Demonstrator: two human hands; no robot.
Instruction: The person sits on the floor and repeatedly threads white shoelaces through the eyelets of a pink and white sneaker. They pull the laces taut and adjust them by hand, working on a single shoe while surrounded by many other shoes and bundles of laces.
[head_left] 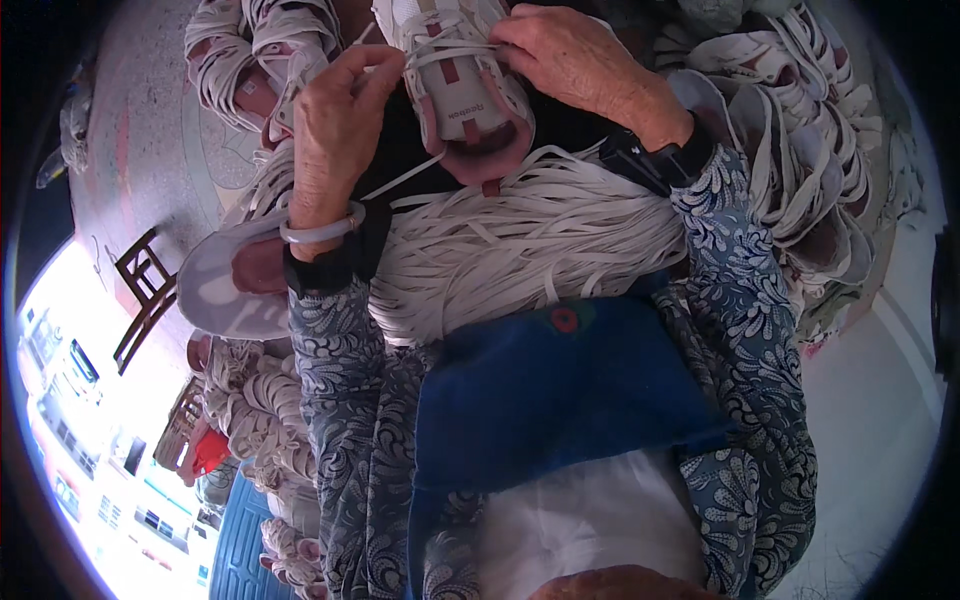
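A white and pink sneaker [475, 110] is at the top middle, with its heel toward me and its tongue showing. A white shoelace [452, 47] crosses over the tongue. To the left of the shoe, my left hand [345, 115] is closed, thumb and forefinger pinching the lace beside the eyelets. From the other side, my right hand [580, 65] bends over the upper edge, its fingertips closed on the lace at the right eyelet row. A thick bundle of loose white laces [530, 235] lies across my lap below the sneaker.
Piled sneakers [790, 150] stand at the right, and more sneakers [265, 55] at the upper left. Another shoe [235, 275] lies sole outward by my left wrist. A brown wooden chair [148, 280] and a blue door-like panel [250, 535] are farther left.
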